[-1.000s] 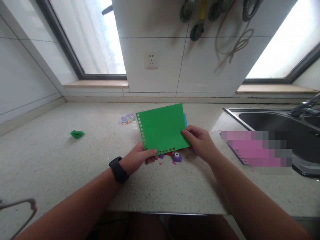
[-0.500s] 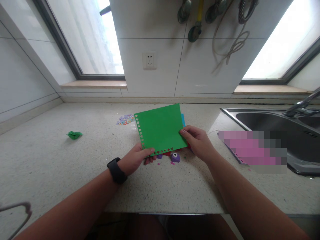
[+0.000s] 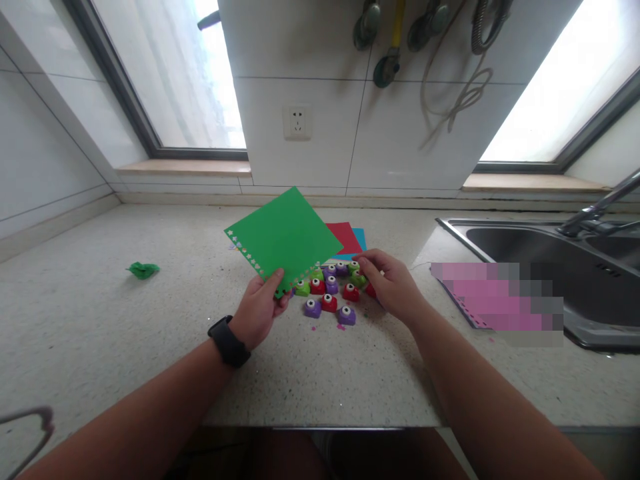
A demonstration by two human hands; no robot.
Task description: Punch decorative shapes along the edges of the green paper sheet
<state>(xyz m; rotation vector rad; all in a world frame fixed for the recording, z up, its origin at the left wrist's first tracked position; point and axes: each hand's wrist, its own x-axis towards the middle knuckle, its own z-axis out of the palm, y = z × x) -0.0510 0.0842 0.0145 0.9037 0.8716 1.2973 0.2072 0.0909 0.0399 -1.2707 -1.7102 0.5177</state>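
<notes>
My left hand [image 3: 260, 310] pinches a corner of a green paper sheet [image 3: 283, 237] with small shapes punched along two edges, lifted and turned above the counter. Beneath it lies a cluster of several small craft punches [image 3: 330, 290] in purple, red and green. My right hand [image 3: 393, 283] hovers over the right side of that cluster, fingers curled, touching or nearly touching a red punch; I cannot tell whether it grips one. A black watch sits on my left wrist.
Red paper [image 3: 343, 237] and blue paper [image 3: 359, 237] lie behind the punches. A crumpled green scrap [image 3: 143, 269] rests at left. A pink sheet [image 3: 493, 297] lies beside the steel sink [image 3: 550, 257] at right. Utensils hang on the tiled wall.
My right hand let go of the green sheet and dropped toward the punches. My left hand swung the sheet up and to the left, uncovering the cluster of punches.
</notes>
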